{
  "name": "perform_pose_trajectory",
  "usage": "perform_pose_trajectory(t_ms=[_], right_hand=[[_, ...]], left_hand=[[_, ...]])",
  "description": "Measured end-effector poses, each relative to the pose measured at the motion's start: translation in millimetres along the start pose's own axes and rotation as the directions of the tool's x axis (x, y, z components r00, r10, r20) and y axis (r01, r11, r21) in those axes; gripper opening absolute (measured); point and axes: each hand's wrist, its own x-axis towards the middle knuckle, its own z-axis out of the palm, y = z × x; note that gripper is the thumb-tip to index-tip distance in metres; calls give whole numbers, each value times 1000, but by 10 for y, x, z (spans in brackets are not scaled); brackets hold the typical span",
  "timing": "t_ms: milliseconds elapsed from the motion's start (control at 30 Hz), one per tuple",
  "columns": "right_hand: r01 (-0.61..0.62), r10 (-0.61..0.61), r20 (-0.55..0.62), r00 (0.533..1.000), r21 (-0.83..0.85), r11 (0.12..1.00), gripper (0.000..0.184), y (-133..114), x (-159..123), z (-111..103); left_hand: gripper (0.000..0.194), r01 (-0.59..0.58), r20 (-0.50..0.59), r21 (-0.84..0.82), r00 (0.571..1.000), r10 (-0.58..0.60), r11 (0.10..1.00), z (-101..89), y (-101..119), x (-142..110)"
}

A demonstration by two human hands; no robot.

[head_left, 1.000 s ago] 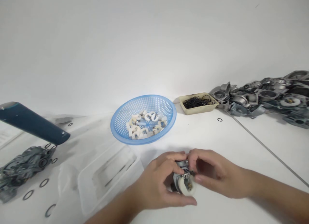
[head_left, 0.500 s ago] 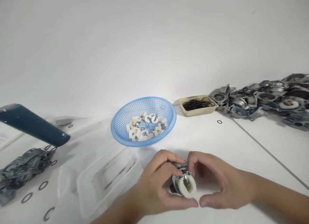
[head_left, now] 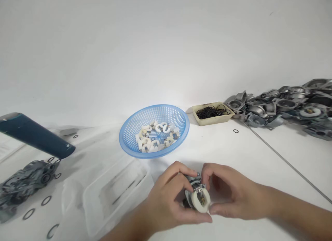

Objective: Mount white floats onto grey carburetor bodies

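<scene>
Nearer you than the blue basket (head_left: pixel 130 131), your left hand (head_left: pixel 171 199) clasps a carburetor (head_left: pixel 197 186), likely stiff and fairly heavy, best held by its metal body (head_left: pixel 188 196) rather than its probably fragile white float (head_left: pixel 203 209), while your right hand (head_left: pixel 234 190) curves alongside, its pinch impossible to tell.

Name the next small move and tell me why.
I'd probably nudge the white ring lightly with the right hand to check its seating: the left hand holds the metal part steady, the ring faces the camera, and the right thumb is right beside it.
</scene>
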Motion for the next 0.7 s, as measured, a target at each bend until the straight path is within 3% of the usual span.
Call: perform_pose_trajectory(t_ms=[700], right_hand=[[0, -1, -19, 1000, -31, 1000, 51, 9, 15, 9]], left_hand=[[57, -65, -14, -18, 998, 65, 998, 5, -19, 23]])
